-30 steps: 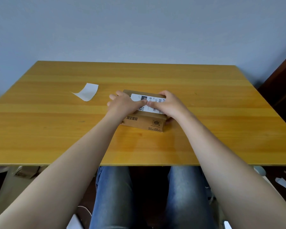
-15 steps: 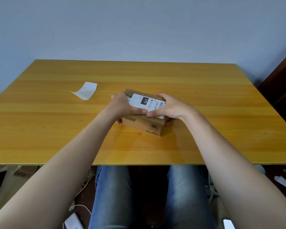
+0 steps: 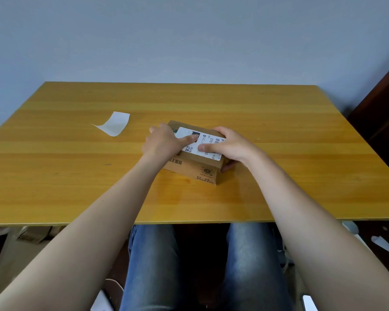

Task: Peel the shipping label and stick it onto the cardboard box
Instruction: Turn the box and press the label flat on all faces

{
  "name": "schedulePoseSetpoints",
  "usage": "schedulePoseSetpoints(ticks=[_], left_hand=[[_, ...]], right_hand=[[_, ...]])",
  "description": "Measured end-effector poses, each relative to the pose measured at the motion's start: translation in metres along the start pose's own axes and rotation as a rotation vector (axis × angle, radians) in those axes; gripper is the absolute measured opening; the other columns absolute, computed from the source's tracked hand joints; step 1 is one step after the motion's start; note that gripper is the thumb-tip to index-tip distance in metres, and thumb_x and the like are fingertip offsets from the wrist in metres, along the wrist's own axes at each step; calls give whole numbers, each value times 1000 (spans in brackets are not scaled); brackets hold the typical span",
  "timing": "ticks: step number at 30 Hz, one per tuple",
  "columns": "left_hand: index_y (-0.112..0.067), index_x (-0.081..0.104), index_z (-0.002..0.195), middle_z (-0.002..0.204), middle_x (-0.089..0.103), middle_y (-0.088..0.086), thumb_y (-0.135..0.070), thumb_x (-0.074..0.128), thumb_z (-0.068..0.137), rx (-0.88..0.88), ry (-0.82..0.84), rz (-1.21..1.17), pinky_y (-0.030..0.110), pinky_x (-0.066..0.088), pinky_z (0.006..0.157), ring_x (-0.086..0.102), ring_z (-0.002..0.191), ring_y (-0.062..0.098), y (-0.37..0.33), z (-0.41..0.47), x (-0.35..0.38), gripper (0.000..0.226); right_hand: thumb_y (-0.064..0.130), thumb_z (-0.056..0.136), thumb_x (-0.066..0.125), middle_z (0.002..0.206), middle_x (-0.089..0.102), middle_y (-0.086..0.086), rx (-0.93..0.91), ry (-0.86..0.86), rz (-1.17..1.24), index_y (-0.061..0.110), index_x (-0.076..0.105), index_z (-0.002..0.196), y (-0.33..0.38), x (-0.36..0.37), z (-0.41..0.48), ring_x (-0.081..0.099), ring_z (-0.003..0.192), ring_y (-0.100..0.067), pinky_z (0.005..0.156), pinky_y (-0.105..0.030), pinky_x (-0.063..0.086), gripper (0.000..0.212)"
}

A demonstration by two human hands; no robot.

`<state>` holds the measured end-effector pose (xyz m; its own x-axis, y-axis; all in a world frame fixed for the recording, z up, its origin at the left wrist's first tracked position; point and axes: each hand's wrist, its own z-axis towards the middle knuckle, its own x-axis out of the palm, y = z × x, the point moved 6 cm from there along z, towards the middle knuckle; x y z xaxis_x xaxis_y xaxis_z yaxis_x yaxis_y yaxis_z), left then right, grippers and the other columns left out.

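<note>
A small brown cardboard box (image 3: pixel 190 168) lies in the middle of the wooden table (image 3: pixel 279 135). A white shipping label (image 3: pixel 202 140) with a barcode and a QR code lies flat on the box's top. My left hand (image 3: pixel 163 142) grips the box's left side, its thumb pressing on the label. My right hand (image 3: pixel 230 145) wraps the right side, with its thumb on the label too and fingers curled around the far and right edges.
A curled white backing sheet (image 3: pixel 114 123) lies on the table to the left of the box. A dark cabinet (image 3: pixel 382 113) stands at the right. My legs in jeans (image 3: pixel 153 261) are under the table's front edge.
Both thumbs have slid over the label, and more of its print shows between them. The box has turned slightly. The backing sheet has stayed in place.
</note>
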<state>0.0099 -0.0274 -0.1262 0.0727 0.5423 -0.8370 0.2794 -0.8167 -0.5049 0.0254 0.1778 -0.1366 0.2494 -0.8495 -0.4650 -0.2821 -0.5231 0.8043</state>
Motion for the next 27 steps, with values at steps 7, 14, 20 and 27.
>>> schedulePoseSetpoints(ticks=[7,14,20,27], left_hand=[[-33,67,121,100,71,-6,-75,75,72,35,-17,-156,47,65,65,72,78,28,14,0,-9,65],[-36,72,127,97,73,-4,-59,65,90,11,-20,-261,48,65,56,73,80,29,18,-3,-10,44],[-31,68,132,92,68,-5,-53,60,97,-1,19,-279,52,66,64,72,81,33,13,-6,-12,42],[-45,18,163,123,60,0,-47,49,104,28,81,-200,53,65,56,72,94,37,16,-2,-19,67]], right_hand=[[30,71,96,128,66,2,-26,153,37,37,48,145,-4,-3,3,74,104,-25,69,-48,66,88],[7,75,90,135,62,-3,7,295,76,37,36,156,-5,-4,0,69,116,-26,84,-51,64,102],[-3,81,84,136,60,-1,22,323,186,44,22,162,-15,-8,-3,67,118,-30,92,-55,60,112],[10,79,89,158,39,-3,17,-65,282,45,20,162,-14,-32,5,57,129,-29,82,-52,64,113]])
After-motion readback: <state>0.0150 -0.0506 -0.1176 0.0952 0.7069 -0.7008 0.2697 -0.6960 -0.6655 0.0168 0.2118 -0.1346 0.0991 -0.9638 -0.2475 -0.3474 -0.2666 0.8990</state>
